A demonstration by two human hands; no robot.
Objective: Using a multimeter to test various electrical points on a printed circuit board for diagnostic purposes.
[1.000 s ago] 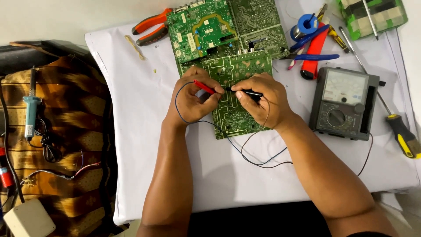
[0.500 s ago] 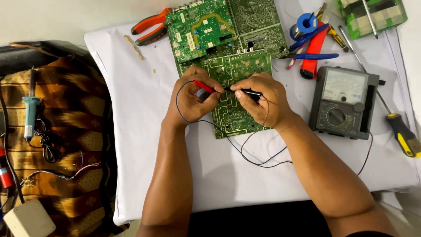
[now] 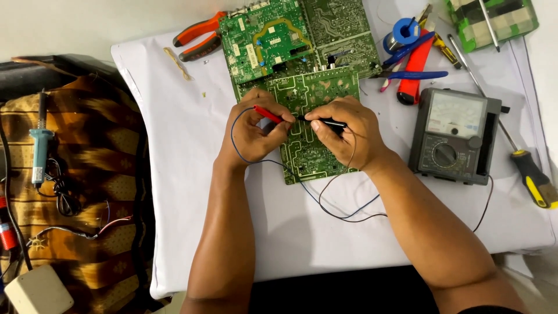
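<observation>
The board (image 3: 314, 131) lay on the white-covered surface (image 3: 192, 174), trace side up, just below two other green boards (image 3: 273, 38), and both hands met over its middle. The left hand (image 3: 253, 131) pinched the red probe (image 3: 268, 114) between thumb and fingers, tip pointing toward the board's centre. The right hand (image 3: 346, 136) pinched the black probe (image 3: 328, 122) the same way, tip aimed back at the red one; the two tips sat near each other on the traces, though the exact pads they touched were too small to tell. Thin leads (image 3: 343, 212) trailed off the board's near edge and ran to the meter (image 3: 454, 135), which lay to the right of the board, face up.

The step in hand looked like a point-to-point test of the board with the meter. The next move would call for both tips to be held steady on their spots while the dial was read, then for one tip to shift to a neighbouring joint without slipping across adjacent traces.

Pliers (image 3: 197, 36) lay above and left of the board, a screwdriver (image 3: 532, 174) to the right beyond the meter, and a soldering iron (image 3: 40, 145) far left of the board on the patterned cloth (image 3: 87, 192).
</observation>
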